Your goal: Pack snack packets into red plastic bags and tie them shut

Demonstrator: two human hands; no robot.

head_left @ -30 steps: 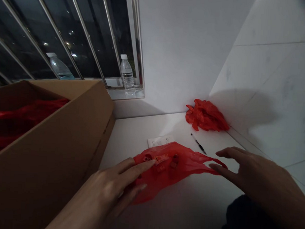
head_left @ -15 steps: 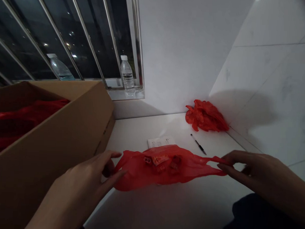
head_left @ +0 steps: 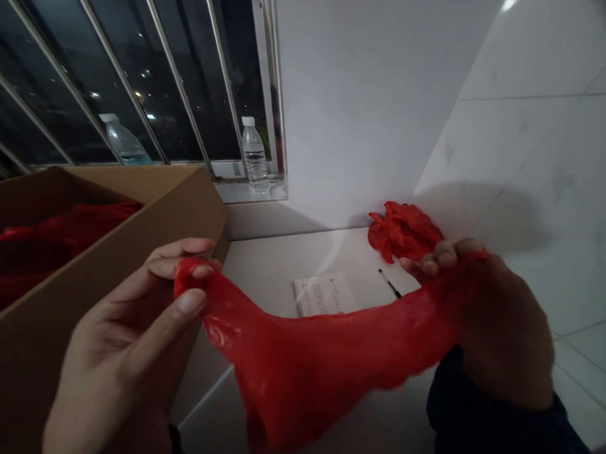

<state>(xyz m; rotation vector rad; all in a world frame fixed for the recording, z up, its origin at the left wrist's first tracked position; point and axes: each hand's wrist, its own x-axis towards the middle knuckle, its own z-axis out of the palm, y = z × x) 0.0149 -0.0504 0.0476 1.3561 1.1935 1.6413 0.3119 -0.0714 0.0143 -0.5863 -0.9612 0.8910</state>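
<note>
Head view, looking down over a table (head_left: 276, 266) set against a window and a tiled wall (head_left: 534, 162). A red plastic carrier bag (head_left: 318, 373) is up off the table, held between both hands and pulled out sideways, with its thin body sagging in a deep belly toward the table. The left hand (head_left: 125, 333) has a narrow pinch grip: thumb and fingers close on one handle loop of the bag. The right hand (head_left: 493, 320) has a bunched, nearly closed grip on the other handle, and the back of the hand hides most of the fingers' hold. Can't tell if anything is inside the bag, since the red film shows no clear shapes.

Left of the left grip, a cardboard carton (head_left: 185, 196) stands open, and a red bag (head_left: 69, 229) lies inside it. Beyond the right grip, a crumpled red bag (head_left: 399, 230) sits in the table's corner against the wall. Between the two grips and further out, a printed paper slip (head_left: 325, 295) lies flat on the table, with a black pen (head_left: 390, 284) just to its right, partly hidden by the right hand. Two water bottles (head_left: 254, 152) stand on the window sill behind the bars.

As things lie, one bag is in the carton, one is in the hands and one is crumpled on the table, not handled.
</note>
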